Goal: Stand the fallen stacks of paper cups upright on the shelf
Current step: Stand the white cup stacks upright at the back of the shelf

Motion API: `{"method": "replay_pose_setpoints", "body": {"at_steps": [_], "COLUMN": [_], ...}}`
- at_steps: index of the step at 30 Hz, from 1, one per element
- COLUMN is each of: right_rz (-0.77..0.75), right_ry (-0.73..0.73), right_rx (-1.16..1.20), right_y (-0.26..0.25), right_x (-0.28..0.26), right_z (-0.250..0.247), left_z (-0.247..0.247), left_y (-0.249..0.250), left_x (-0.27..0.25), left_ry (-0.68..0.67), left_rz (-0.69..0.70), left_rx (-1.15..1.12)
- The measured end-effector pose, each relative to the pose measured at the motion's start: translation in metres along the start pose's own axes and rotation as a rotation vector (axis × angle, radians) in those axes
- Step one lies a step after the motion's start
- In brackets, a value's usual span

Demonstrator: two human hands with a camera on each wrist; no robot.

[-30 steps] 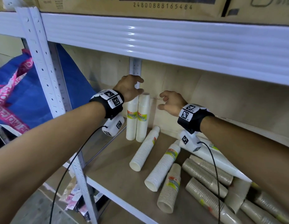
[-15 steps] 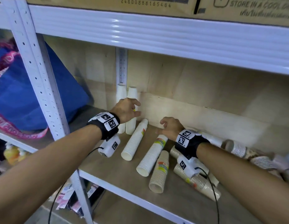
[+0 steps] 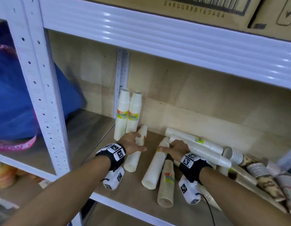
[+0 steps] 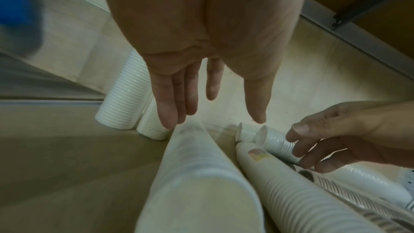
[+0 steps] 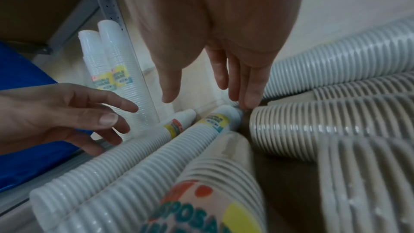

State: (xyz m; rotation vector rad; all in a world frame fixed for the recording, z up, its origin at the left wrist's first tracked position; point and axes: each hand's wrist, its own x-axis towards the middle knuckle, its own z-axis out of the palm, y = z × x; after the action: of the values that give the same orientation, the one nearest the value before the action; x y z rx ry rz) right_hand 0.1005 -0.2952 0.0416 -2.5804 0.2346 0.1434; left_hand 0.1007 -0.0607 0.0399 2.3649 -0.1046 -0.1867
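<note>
Two white cup stacks (image 3: 127, 113) stand upright in the shelf's back left corner. In front of them a white stack (image 3: 133, 160) lies on its side. My left hand (image 3: 135, 142) hovers over its narrow end with fingers straight and spread (image 4: 170, 105), holding nothing. A second fallen white stack (image 3: 155, 167) lies to the right. My right hand (image 3: 168, 146) is open above its narrow end, and its fingertips (image 5: 248, 98) reach the tip by the neighbouring stacks. A short labelled stack (image 3: 166, 181) lies beside my right wrist.
More fallen stacks, white (image 3: 205, 147) and brown patterned (image 3: 258, 170), pile up along the back wall to the right. The white upright post (image 3: 43, 88) frames the left side and the upper shelf beam (image 3: 157, 35) hangs overhead. A blue bag (image 3: 14, 98) fills the neighbouring bay.
Both hands have come down from the tops of the upright stacks to the fallen stacks on the shelf board. The upright pair stands free.
</note>
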Motion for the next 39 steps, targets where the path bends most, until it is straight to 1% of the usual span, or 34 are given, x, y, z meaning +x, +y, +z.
{"method": "replay_pose_setpoints", "body": {"at_steps": [4,8,10,14,18,22,27,33,36,39], "right_rz": [0.045,0.101,0.109,0.138,0.173,0.21,0.219,0.227,0.229,0.171], "right_ry": [-0.005,-0.015,-0.031,-0.012,-0.057,-0.089,-0.082,-0.081,-0.066,-0.032], "right_rx": [0.027,0.084,0.079,0.072,0.066,0.142,0.253,0.307,0.351,0.373], "right_y": [0.004,0.005,0.0,-0.004,-0.01,-0.011,-0.011,-0.004,-0.014,-0.027], "right_x": [0.012,0.022,0.022,0.027,0.029,0.032,0.038,0.048,0.039,0.022], "right_z": [0.013,0.025,0.026,0.03,0.03,0.033,0.038,0.042,0.034,0.017], "left_z": [0.009,0.014,0.017,0.021,0.024,0.024,0.021,0.015,0.012,0.008], "left_y": [-0.014,-0.024,-0.028,-0.033,-0.035,-0.037,-0.038,-0.031,-0.023,-0.01], "left_x": [0.01,0.018,0.022,0.028,0.035,0.039,0.038,0.032,0.028,0.022], "left_ry": [-0.024,-0.009,-0.026,-0.074,-0.112,-0.141,-0.158,-0.167,-0.154,-0.121], "left_rz": [-0.011,-0.02,-0.028,-0.042,-0.094,-0.118,-0.125,-0.105,-0.097,-0.054], "left_rx": [0.042,0.062,0.081,0.077,0.04,0.033,0.005,0.007,-0.035,-0.06]}}
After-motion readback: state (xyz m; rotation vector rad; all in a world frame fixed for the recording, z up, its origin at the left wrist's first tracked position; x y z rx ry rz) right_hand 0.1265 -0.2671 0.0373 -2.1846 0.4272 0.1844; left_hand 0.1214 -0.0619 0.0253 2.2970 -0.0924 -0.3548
